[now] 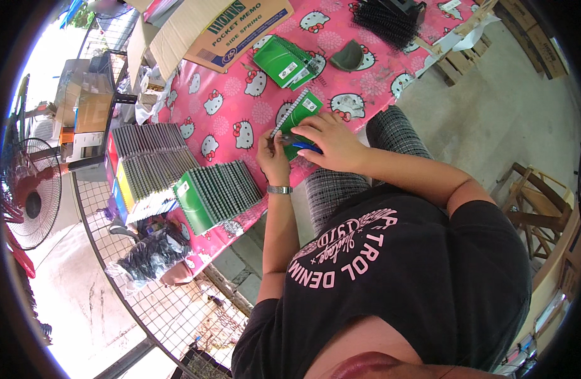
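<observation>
A small green spiral notebook (304,111) lies slanted near the table's front edge, its coil along the left side. Pinched at the near end of that coil is my left hand (274,158), which wears a watch on the wrist. My right hand (336,143) is wrapped round blue-handled pliers (308,147). The jaws meet the coil's end, close to the left fingertips; the exact contact is too small to make out. Farther back lies a small stack of green notebooks (283,62). To the left, a row of green spiral notebooks (218,192) stands on edge.
More bound notebooks (151,158) stand in rows at left. A carton (230,31) sits at the back, with a dark green curved piece (347,57) and black coils (386,24) to its right. The pink patterned tablecloth (221,129) covers the table. A fan (35,199) stands far left.
</observation>
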{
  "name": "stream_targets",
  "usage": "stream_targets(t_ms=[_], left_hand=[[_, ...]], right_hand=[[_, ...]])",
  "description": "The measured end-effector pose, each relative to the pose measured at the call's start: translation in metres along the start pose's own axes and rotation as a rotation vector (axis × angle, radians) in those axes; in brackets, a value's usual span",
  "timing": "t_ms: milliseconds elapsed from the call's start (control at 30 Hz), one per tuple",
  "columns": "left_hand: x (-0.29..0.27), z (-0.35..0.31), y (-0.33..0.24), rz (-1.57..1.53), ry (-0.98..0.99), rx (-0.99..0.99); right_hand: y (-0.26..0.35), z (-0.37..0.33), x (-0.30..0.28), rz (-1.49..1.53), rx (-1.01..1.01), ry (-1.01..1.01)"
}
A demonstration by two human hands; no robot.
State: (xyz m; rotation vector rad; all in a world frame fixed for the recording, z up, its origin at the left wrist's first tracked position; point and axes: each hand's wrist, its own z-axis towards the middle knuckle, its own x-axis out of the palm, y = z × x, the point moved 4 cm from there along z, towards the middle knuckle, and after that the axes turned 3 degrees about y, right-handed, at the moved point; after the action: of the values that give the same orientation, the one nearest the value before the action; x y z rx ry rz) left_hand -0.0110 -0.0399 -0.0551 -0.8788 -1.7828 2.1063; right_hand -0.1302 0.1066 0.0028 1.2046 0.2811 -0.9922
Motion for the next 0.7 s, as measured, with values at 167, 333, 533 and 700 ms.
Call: stream_targets(t_ms=[167, 333, 533, 700], left_hand=[[0.000, -0.004, 0.009, -0.103, -0.041, 0.048], [-0.002, -0.006, 0.004, 0.026, -0.107, 0.100], [0.008, 0.014, -0.044, -0.098, -0.161, 0.063], [0.048, 0.096, -0.071, -0.469, -0.186, -0.077]], right_hand=[[0.012, 0.014, 0.008, -0.189, -0.069, 0.018], [-0.001, 0.005, 0.028, 0.264, 0.233, 0.142], [-0.042, -0.007, 0.014, 0.533, 0.386, 0.194], [-0.106, -0.032, -0.025, -0.292, 0.160, 0.138]])
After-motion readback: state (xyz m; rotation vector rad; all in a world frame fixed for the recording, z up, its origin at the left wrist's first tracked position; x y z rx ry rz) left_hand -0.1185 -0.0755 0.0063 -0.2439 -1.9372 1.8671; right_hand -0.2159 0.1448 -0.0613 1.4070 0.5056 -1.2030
